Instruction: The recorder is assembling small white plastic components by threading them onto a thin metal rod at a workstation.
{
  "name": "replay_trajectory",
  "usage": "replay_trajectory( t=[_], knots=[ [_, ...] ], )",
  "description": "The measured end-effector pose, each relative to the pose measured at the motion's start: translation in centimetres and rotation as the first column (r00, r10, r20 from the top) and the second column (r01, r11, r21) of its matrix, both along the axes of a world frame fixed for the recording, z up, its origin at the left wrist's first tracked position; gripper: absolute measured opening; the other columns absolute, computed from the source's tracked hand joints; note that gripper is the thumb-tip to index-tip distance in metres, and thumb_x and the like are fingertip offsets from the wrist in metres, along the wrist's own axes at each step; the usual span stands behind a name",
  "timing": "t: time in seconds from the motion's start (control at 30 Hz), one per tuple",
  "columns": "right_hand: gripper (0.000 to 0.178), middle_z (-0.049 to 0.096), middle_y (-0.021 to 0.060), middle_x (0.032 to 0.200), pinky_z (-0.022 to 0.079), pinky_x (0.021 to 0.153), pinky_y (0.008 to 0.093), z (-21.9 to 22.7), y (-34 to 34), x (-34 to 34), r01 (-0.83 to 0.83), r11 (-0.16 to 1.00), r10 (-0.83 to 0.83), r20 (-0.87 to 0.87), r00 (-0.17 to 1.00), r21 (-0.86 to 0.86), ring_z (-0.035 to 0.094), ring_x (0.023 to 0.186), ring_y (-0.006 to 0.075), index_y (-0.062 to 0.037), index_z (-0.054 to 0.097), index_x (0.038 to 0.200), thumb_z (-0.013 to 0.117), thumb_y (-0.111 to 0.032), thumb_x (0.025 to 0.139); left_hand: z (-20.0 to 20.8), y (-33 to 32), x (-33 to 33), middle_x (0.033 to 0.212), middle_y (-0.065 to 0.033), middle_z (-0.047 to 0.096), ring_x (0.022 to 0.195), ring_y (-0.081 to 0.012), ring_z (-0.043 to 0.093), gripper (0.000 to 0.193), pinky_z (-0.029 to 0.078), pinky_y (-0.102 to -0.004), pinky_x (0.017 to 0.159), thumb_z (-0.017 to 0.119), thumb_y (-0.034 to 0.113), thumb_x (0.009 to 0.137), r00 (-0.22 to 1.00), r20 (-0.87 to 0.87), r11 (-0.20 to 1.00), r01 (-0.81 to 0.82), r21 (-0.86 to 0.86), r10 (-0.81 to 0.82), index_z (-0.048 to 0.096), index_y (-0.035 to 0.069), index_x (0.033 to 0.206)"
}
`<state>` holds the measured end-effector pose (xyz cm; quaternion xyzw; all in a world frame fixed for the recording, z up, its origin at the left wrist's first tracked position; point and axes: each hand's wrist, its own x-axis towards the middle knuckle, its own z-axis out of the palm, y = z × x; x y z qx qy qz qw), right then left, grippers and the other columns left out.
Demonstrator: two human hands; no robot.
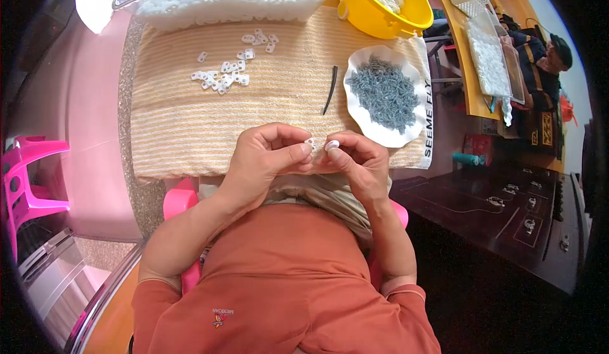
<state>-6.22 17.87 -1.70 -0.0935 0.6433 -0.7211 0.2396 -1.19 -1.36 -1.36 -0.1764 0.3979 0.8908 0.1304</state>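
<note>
Both my hands meet over the near edge of the striped cloth (285, 110). Between thumb and forefinger, my left hand (269, 155) pinches a small white plastic piece with holes (310, 143). My right hand (361, 163) is closed on a small white rounded plastic piece (332, 144), a short gap from the other. Finer details of both pieces are too small to tell. Loose white plastic pieces (225, 78) with dark holes lie scattered beyond my left hand. Past my right hand sits a white scalloped plate (394, 139) heaped with small grey-blue parts (387, 94). Left of it lies a thin black strip (330, 91).
A clear bin (235, 2) full of white pieces stands at the back. Beside it, a yellow bucket (406, 18) holds more white parts. Another person (539, 62) sits at a wooden table at far right, near a tray (488, 56). A pink stool (32, 183) stands left.
</note>
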Motion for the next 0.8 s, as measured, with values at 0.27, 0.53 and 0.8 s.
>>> replay_trajectory(
  t=[0.27,0.53,0.8],
  knots=[
    [0.027,0.066,0.0105,0.09,0.058,0.071,0.0295,0.0,0.05,0.2,-0.004,0.999,0.003,0.025,1.0,0.04,0.066,0.079,0.0166,0.0055,0.057,0.113,0.063,-0.004,0.089,0.27,0.08,0.0,0.085,-0.009,0.066,0.073,-0.0141,0.065,0.019,0.056,-0.025,0.069,0.066,0.003,0.086,1.0,0.015,1.0,-0.016,0.021,0.016,0.061,-0.005,0.102],
    [0.031,0.066,0.0132,0.088,0.059,0.071,0.0313,-0.12,0.13,0.33,-0.009,1.0,0.009,0.027,1.0,-0.001,0.068,0.079,0.0207,0.0052,0.055,0.119,0.06,-0.007,0.091,0.26,0.25,-0.08,0.085,-0.0096,0.066,0.074,-0.0145,0.065,0.019,0.056,-0.0245,0.069,0.065,0.003,0.086,1.0,0.012,1.0,-0.004,-0.003,0.004,0.061,-0.006,0.103],
    [0.032,0.067,0.0141,0.091,0.059,0.073,0.0322,-0.24,0.06,0.5,0.002,1.0,-0.001,0.04,0.999,-0.017,0.068,0.08,0.0211,0.0047,0.055,0.121,0.059,-0.007,0.092,-0.06,0.13,0.05,0.087,-0.0109,0.067,0.076,-0.015,0.065,0.018,0.055,-0.025,0.07,0.064,0.002,0.087,1.0,-0.023,1.0,0.013,-0.007,-0.013,0.061,-0.007,0.102]
  ],
)
